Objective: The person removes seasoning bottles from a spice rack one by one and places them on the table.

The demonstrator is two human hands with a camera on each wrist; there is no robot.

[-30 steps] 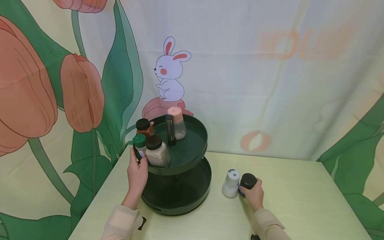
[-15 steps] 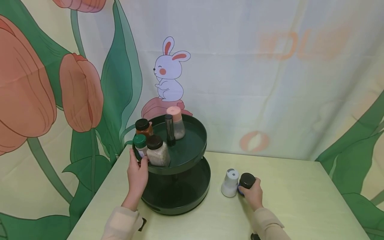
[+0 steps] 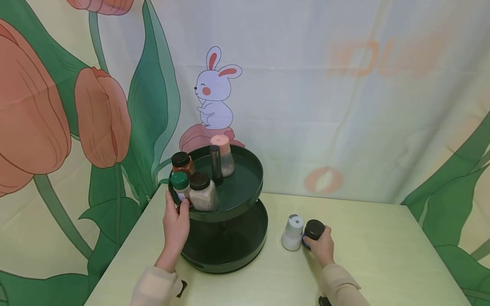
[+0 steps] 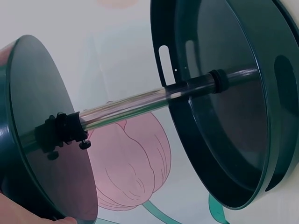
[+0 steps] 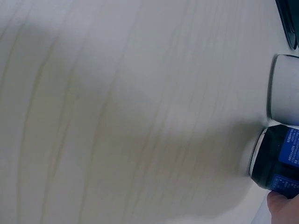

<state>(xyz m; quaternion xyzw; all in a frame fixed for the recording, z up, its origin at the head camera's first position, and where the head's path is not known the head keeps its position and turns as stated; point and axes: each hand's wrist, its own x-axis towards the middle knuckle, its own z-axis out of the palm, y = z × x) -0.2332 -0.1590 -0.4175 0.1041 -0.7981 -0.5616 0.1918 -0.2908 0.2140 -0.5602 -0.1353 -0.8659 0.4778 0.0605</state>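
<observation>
My left hand [image 3: 176, 225] grips the near-left rim of the upper tray [image 3: 245, 182] on a dark green two-tier stand, thumb beside a green-capped jar [image 3: 180, 186]. Against that jar stands a dark-capped jar of pale grains [image 3: 203, 196]; an orange-brown jar [image 3: 183, 163] is behind. A black cylinder [image 3: 216, 163] and a pink-capped shaker [image 3: 226, 161] also stand on this tray. On the table, my right hand [image 3: 323, 246] holds a black-lidded jar [image 3: 314, 230], whose blue label shows in the right wrist view, beside a white-grey shaker [image 3: 292, 233].
The lower tray [image 3: 222, 268] rests on the pale table [image 3: 367, 255]. A transparent post [image 4: 135, 108] joins the tiers in the left wrist view. Behind the table hangs a printed curtain [image 3: 283, 85] with tulips and a rabbit.
The upper tray has turned slightly, its front jars shifting a little to the right. Both hands keep their holds, and the right-hand jar stays beside the white-grey shaker.
</observation>
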